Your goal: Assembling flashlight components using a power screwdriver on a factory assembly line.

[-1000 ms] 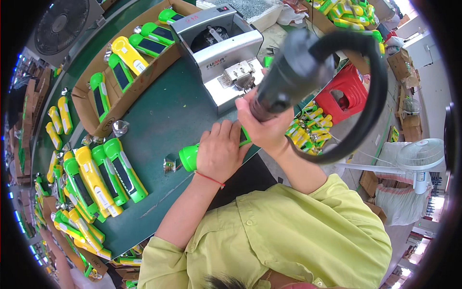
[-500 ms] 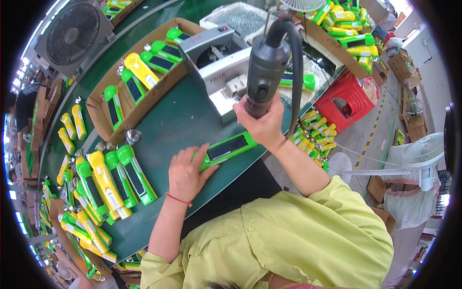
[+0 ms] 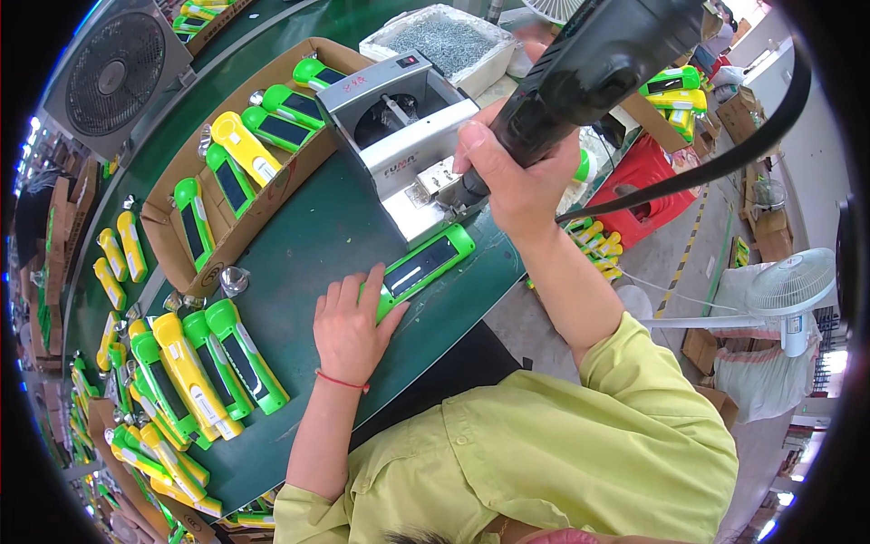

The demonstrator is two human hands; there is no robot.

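My right hand (image 3: 533,189) is wrapped round a black electric screwdriver (image 3: 594,77), which is tilted with its nose down at the metal outlet block (image 3: 438,179) of a grey screw feeder (image 3: 362,83). Whether the tip touches the block I cannot tell. On the green table, my left hand (image 3: 352,317) grips the near end of a green flashlight housing (image 3: 428,266) between thumb and fingers. The housing lies flat, its dark solar panel facing up, just in front of the feeder. Part of its near end is hidden under my fingers.
A cardboard box (image 3: 156,213) holding green and yellow flashlights lies at the far left. More flashlights (image 3: 195,372) are lined up left of my left hand. A foam tray of screws (image 3: 439,43) is behind the feeder. A red stool (image 3: 625,186) stands beyond the table's right edge.
My right hand has tipped the screwdriver over, bringing its nose to the feeder's outlet block and its body up and to the right. My left hand still holds the flashlight housing on the table.
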